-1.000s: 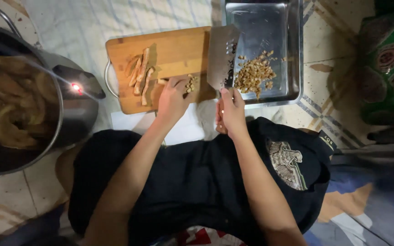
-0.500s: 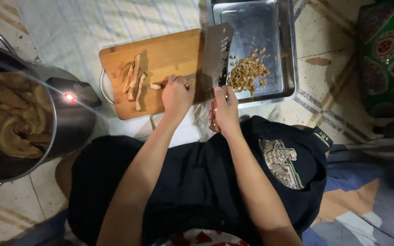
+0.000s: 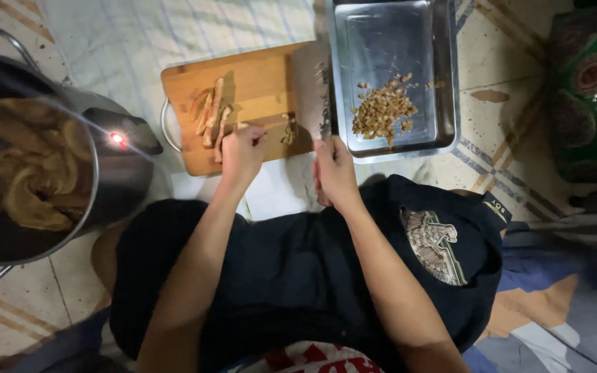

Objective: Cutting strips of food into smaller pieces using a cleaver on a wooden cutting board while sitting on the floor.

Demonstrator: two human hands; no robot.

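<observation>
A wooden cutting board (image 3: pixel 257 83) lies on the floor in front of me. On its left part lie several brown strips of food (image 3: pixel 211 119). My left hand (image 3: pixel 242 150) presses down on a strip near the board's front edge. My right hand (image 3: pixel 333 173) is closed on the handle of a broad cleaver (image 3: pixel 312 86), whose blade stands over the board's right end. A few cut bits (image 3: pixel 289 131) lie between the hands.
A steel tray (image 3: pixel 443 76) to the right of the board holds a heap of chopped brown pieces (image 3: pixel 383 110). At the left stands a big metal pot (image 3: pixel 115 169) full of brown pieces, with a red light on it. Green patterned fabric (image 3: pixel 592 90) lies at the far right.
The view has shifted slightly. The cleaver has stayed over the board's right end, and my left hand has kept hold of the strip beside it.
</observation>
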